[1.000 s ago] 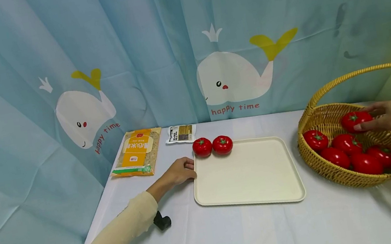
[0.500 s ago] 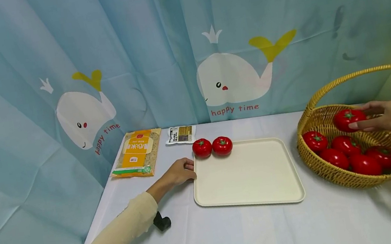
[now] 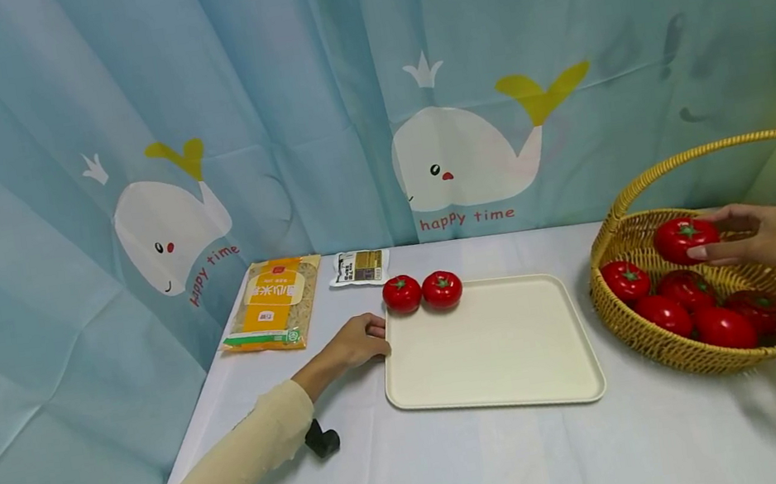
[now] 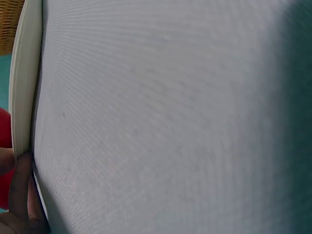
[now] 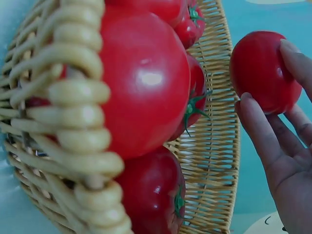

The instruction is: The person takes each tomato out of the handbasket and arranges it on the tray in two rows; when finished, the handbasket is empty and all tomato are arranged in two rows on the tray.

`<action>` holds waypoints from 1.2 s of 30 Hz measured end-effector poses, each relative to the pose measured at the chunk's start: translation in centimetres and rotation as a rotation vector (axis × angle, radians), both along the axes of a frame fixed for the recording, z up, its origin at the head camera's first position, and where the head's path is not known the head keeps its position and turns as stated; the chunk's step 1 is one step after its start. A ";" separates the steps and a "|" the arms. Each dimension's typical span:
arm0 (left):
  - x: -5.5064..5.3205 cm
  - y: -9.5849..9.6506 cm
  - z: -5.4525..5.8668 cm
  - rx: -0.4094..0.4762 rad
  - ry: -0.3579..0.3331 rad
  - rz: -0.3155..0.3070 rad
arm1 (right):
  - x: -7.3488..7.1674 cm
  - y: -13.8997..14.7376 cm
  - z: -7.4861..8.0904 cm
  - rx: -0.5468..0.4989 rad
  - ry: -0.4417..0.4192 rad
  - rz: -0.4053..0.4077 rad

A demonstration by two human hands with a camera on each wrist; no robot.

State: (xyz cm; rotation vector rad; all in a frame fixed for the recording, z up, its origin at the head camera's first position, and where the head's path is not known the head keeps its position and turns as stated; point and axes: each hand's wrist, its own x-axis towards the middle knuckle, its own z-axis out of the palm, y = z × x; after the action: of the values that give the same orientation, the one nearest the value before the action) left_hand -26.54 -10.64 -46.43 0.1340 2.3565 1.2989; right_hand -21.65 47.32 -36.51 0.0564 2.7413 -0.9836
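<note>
Held tomato (image 3: 686,240): red and glossy, green stem uppermost; in the head view we see it raised over the far part of the basket, apart from the fruit lying lower inside.
Right hand (image 3: 771,235): comes in from the right; its grip is spread to the tomato's width and has hold of it, thumb on one side and fingers on the other.
Basket (image 3: 631,331): golden wickerwork under a tall arched handle (image 3: 756,136); we find it to the right of the tray, not touching it.
Basket tomatoes (image 3: 663,316): we count five in the head view, bunched together.
Tray (image 3: 487,352): cream, rectangular with rounded corners, flat on the bench (image 3: 468,473).
Tray tomatoes (image 3: 442,290): two, side by side at the far left corner, stems up; we cannot tell whether they touch.
Left hand (image 3: 353,341): at the tray's left edge; its grip is nearly closed, pinching the rim between thumb and fingers, as we see from the left wrist.
Rice bag (image 3: 274,305): orange and clear, lying beyond the left hand.
Small packet (image 3: 359,267): just beside the bag, behind the tray's corner.
Curtain (image 3: 333,74): pale blue with whales, hanging behind the bench.
</note>
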 end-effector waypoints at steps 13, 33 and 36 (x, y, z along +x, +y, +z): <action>0.0 -0.1 -0.1 0.017 -0.004 0.000 | 1.4 -1.3 -0.5 -0.036 0.053 0.067; 0.2 -0.1 0.2 0.014 -0.005 0.003 | 4.1 -4.3 -0.9 -0.175 0.124 0.123; 0.1 -0.1 0.2 0.009 -0.001 0.000 | 4.3 -5.0 -1.0 -0.167 0.114 0.123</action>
State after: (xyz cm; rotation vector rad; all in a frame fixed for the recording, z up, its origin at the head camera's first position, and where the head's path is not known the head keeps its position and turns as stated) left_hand -26.39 -10.69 -46.27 0.1367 2.3506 1.3087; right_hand -17.34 42.33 -37.48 -0.1999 2.7123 -1.2096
